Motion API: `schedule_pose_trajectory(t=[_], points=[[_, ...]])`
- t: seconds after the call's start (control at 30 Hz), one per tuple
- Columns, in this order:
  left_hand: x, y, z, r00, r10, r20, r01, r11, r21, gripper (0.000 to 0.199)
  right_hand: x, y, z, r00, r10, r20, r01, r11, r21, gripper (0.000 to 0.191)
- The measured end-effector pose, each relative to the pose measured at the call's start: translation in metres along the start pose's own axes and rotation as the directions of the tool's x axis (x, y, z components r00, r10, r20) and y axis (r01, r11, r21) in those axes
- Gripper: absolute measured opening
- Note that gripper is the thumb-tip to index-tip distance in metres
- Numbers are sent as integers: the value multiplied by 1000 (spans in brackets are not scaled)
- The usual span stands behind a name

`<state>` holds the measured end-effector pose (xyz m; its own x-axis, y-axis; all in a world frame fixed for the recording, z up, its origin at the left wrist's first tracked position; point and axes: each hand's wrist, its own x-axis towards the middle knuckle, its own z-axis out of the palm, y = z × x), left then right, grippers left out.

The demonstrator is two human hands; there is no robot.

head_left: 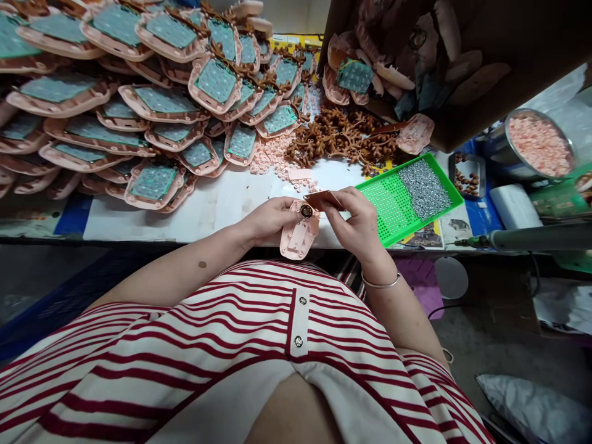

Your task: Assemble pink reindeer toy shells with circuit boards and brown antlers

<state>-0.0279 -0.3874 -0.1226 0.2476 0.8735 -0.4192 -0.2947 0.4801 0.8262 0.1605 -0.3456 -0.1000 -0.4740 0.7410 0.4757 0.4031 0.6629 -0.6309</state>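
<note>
My left hand (pixel 272 217) grips a pink plastic shell (pixel 300 239) by its upper left side, near the table's front edge. A round dark speaker (pixel 306 211) sits at the top of this shell. Just to the right, my right hand (pixel 355 221) pinches a flat brown board (pixel 324 200) between thumb and fingers, held over the shell's upper right corner. The board's underside is hidden. Thin wires seem to show between board and shell, too small to make out well.
Pink shells with green boards (pixel 155 185) are stacked at the left. Brown parts (pixel 342 135) lie behind my hands. A green tray (pixel 393 237) of screws stands right, below a cardboard box (pixel 340 24). A screwdriver (pixel 481 240) points in from the right, near a metal bowl (pixel 506 132).
</note>
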Motion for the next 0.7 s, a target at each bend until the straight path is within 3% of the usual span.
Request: schedule_pose_trajectory(t=[0.13, 0.33, 0.7], points=[[3, -1, -4, 997, 55, -48, -57, 998, -32, 26, -18, 10, 4, 988, -152, -2, 152, 988, -39, 32], [6, -2, -6, 999, 37, -27, -39, 993, -109, 36, -50, 22, 21, 926, -358, 119, 377, 863, -337, 40], [10, -6, -10, 998, 37, -41, -41, 996, -84, 42, -57, 21, 34, 900, -421, 112, 428, 804, -413, 37]])
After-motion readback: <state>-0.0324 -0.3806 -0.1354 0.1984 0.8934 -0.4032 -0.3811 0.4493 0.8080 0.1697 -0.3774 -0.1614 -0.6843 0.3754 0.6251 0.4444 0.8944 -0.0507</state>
